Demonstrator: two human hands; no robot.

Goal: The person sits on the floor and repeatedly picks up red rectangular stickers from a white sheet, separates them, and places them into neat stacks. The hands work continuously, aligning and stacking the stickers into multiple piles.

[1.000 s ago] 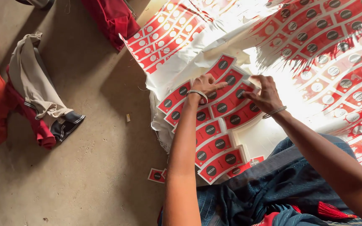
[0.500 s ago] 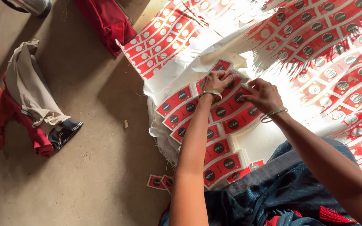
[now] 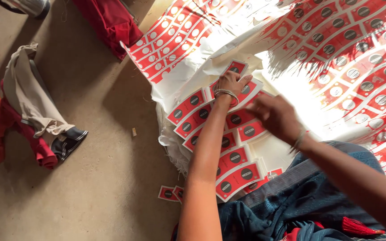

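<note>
Since a second ago both of my hands have shifted: my left hand has reached farther up the spread of red cards, and my right hand has lifted off them and now hangs blurred above the row. My left hand lies flat with the fingers spread, pressing on the top card of the fan, a bangle round its wrist. My right hand is loosely curled and too smeared by motion for me to tell whether it holds anything; it hovers just beside my left forearm, over the cards.

These red cards, each with a dark round mark, lie overlapped in a line that runs from my knees up to my left hand, on a white cloth spread on the floor. Beyond them, more sheets of the same red cards cover the cloth, partly washed out by bright light. Two loose cards lie on the bare floor by my left elbow. My blue garment fills the lower right. Well apart to the left is a heap of beige, red and dark clothes, and a red cloth lies near the top.
</note>
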